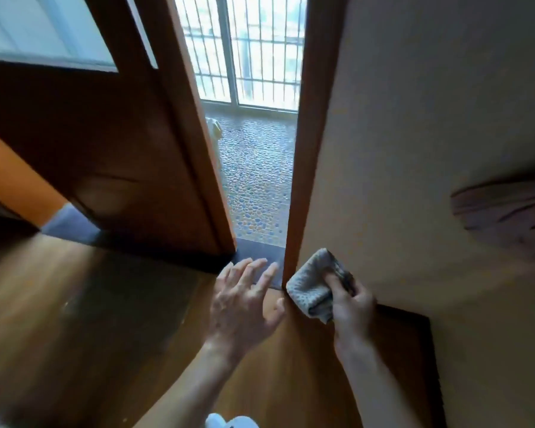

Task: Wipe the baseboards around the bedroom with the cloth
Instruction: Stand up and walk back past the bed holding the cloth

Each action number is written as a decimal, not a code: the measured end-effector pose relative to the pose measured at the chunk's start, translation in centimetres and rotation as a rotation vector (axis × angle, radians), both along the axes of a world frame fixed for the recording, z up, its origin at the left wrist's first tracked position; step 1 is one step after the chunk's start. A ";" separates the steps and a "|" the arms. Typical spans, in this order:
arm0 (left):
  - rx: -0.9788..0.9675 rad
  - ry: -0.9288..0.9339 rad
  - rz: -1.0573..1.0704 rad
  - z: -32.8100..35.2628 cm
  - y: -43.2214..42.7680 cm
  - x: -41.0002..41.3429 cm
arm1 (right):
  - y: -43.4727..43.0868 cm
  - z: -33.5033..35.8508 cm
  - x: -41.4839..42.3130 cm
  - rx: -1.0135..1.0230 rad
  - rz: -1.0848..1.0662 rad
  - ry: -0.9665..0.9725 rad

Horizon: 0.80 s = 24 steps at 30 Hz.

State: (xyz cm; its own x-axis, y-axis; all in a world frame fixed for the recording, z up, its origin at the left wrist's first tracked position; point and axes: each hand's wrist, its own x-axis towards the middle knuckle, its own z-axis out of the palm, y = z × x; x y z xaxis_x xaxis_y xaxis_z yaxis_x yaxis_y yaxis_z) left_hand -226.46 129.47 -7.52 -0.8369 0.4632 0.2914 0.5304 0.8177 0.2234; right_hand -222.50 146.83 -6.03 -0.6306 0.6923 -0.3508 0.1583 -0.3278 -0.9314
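Right hand (354,304) around cloth (311,287) at doorframe (303,180)

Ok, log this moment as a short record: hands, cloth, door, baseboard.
left hand: open, fingers spread over the dark threshold strip
right hand: grips the grey folded cloth
cloth position: foot of the brown wooden door frame
door: brown wooden door, ajar
baseboard: dark brown strip along the beige wall, right of the cloth
beyond: pebble-patterned floor, barred window

A wooden door (112,156) stands ajar beside a pebbled floor (257,180).
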 end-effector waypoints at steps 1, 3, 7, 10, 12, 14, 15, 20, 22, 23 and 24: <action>0.002 0.002 0.028 -0.1 -2.4 -0.2 | -2.3 -0.2 -1.1 -0.011 0.032 0.000; 0.006 -0.002 0.090 -0.4 -7.1 -0.4 | -6.8 -0.6 -2.9 -0.028 0.090 -0.001; 0.005 0.014 0.228 -0.9 -16.3 -0.8 | -15.4 -0.8 -5.9 -0.102 0.234 0.015; -0.004 0.006 0.333 -1.6 -22.7 -1.4 | -21.4 -1.0 -8.0 -0.086 0.353 0.007; -0.001 -0.005 0.395 -1.7 -26.5 -1.5 | -25.1 -0.8 -9.2 -0.074 0.424 0.015; 0.018 -0.013 0.462 -1.7 -29.6 -1.6 | -28.3 -0.8 -10.4 -0.066 0.488 0.022; 0.028 -0.010 0.497 -1.7 -31.2 -1.6 | -30.0 -0.7 -11.0 -0.051 0.524 0.022; 0.073 -0.017 0.671 -1.7 -38.0 -1.8 | -37.6 -1.4 -14.0 -0.012 0.696 0.010; 0.079 -0.025 0.735 -1.8 -40.3 -2.1 | -40.4 -1.8 -15.6 -0.003 0.763 0.010; 0.078 -0.028 0.763 -1.9 -41.4 -2.3 | -41.8 -2.0 -16.4 -0.002 0.793 0.007; 0.074 -0.035 0.791 -2.0 -42.5 -2.6 | -43.3 -2.3 -17.3 -0.004 0.820 0.001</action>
